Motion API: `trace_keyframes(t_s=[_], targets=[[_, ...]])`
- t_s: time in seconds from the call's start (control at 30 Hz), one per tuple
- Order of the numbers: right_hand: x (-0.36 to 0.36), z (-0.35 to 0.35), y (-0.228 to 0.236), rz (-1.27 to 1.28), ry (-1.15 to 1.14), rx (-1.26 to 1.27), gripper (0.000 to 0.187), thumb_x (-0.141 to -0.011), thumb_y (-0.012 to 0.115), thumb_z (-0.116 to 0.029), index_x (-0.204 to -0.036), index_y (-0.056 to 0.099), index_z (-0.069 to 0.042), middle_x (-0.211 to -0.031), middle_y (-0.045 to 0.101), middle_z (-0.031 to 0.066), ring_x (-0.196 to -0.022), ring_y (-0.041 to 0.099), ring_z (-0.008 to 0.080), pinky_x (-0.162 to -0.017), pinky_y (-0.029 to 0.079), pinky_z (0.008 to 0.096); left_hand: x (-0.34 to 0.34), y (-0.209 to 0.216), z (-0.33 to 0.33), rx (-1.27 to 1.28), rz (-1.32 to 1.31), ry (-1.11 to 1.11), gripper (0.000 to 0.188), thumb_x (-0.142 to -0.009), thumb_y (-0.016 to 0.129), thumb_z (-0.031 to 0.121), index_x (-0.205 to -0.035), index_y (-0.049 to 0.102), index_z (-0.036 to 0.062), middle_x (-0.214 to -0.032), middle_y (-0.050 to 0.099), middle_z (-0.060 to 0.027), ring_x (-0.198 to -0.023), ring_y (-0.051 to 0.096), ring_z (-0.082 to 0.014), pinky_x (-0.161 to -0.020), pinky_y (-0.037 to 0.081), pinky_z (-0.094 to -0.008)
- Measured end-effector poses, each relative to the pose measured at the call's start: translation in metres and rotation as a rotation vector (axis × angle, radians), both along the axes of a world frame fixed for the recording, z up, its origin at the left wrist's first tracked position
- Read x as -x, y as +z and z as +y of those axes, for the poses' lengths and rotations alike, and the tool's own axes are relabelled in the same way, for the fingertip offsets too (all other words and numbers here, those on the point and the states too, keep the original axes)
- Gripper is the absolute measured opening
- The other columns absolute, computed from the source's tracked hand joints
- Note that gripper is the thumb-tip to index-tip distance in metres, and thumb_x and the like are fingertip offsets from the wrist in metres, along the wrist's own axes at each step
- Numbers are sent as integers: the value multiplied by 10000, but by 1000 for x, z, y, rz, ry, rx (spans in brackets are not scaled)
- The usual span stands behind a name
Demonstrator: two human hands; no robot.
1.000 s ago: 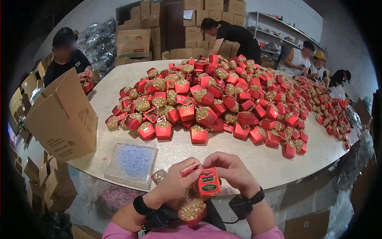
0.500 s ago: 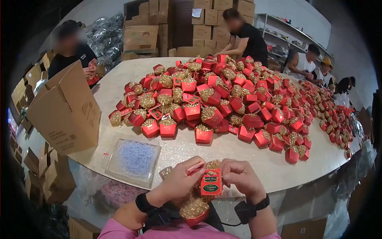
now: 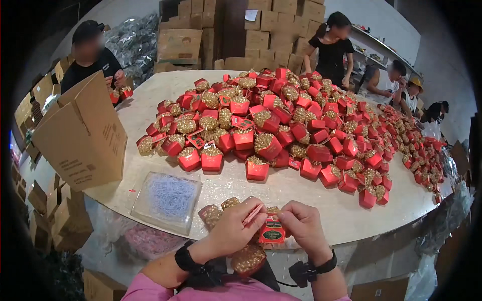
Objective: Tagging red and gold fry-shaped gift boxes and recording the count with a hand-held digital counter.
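Note:
My left hand (image 3: 232,227) is closed on a small stack of red cards (image 3: 252,214) at the near table edge. Between my two hands hangs a red and green printed tag (image 3: 272,232). The fingertips of my right hand (image 3: 304,224) pinch together at its upper corner; whether they grip the tag or a thin loop is too small to tell. Gold glittery ornaments (image 3: 210,216) lie beside and behind my left hand. Another gold ornament with a red base (image 3: 248,259) sits below my hands, near my lap, partly covered by the left hand.
A heap of red and gold ornaments (image 3: 271,130) covers the table's middle and right. At left stand a clear tray of pale thin strands (image 3: 170,198) and an open cardboard box (image 3: 80,135). Several people work around the table, including a person in black (image 3: 332,50) behind the heap.
My hands stay close together while the tag tilts and is more covered by my fingers. The person behind the heap has straightened up and shifted right. The person at left has lowered some ornaments.

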State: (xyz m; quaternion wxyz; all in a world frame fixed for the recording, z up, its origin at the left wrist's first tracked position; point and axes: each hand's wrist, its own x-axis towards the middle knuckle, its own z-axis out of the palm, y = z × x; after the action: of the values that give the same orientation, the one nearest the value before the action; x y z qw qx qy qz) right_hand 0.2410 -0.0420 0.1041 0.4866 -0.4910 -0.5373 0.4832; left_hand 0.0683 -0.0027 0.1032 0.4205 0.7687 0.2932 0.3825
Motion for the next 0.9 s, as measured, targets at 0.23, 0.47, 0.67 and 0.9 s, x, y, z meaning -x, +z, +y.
trace_keyframes(t_s=[0.23,0.47,0.67,0.9], targets=[[-12,11,-9,199,-214,-86,158,-841,505,-117,-707,526,-36,-573,519,2,-503,488,50,-453,399,188,6,-10,-3,19,-105,200,107,-801,542,94,-857,486,22,-684,500,-78,-594,496,-156,-558,406,-268],[-9,13,-5,164,-199,-105,183,-873,495,-158,-745,529,-32,-575,525,4,-492,479,45,-448,393,180,12,-11,-2,26,-105,83,99,-797,529,75,-875,499,22,-712,512,-75,-647,504,-135,-598,406,-256],[-11,19,8,52,-142,-272,174,-869,519,-160,-767,537,-20,-601,502,-17,-529,443,33,-474,362,175,17,-15,3,169,-220,111,99,-823,504,76,-901,515,15,-781,546,-44,-681,515,-100,-618,421,-234],[-12,21,37,-151,-88,-338,131,-829,547,-93,-763,536,19,-657,503,8,-620,447,69,-546,364,221,20,-3,14,424,-478,-1,97,-870,462,106,-903,496,21,-738,533,-23,-645,498,-72,-591,426,-211]])
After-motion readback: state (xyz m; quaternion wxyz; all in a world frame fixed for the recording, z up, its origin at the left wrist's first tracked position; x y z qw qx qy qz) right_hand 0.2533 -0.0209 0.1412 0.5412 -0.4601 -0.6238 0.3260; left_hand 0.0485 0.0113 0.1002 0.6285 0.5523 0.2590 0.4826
